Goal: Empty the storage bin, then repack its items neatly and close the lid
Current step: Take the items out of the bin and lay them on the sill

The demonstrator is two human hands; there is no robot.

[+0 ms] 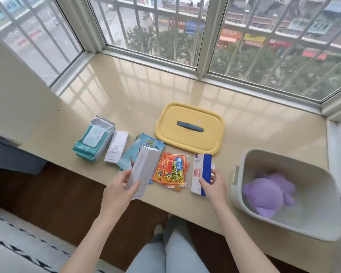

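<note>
- The left hand (120,192) grips a tall white box (144,166) by its lower end, fingers curled round it, and holds it tilted above the front edge of the surface (126,95).
- The right hand (212,184) pinches a white-and-blue box (202,170) near its lower end, thumb on one side and fingers on the other; the box points away from the person.
- The storage bin (315,223) stands uncovered at the right end of the surface, near the right hand. A purple plush toy (270,194) lies inside it.
- The yellow lid (171,134), with a dark blue handle (189,126), lies flat on the surface behind the two held boxes, apart from the bin.
- Orange-red packets (171,172) lie in a small pile between the hands.
- Blue packets (146,142) lie partly under the tall white box; a smaller white box (116,146) lies just to their left.
- A stack of teal wipes packs (93,140) sits furthest left.
- A barred window (185,36) runs behind the surface.
</note>
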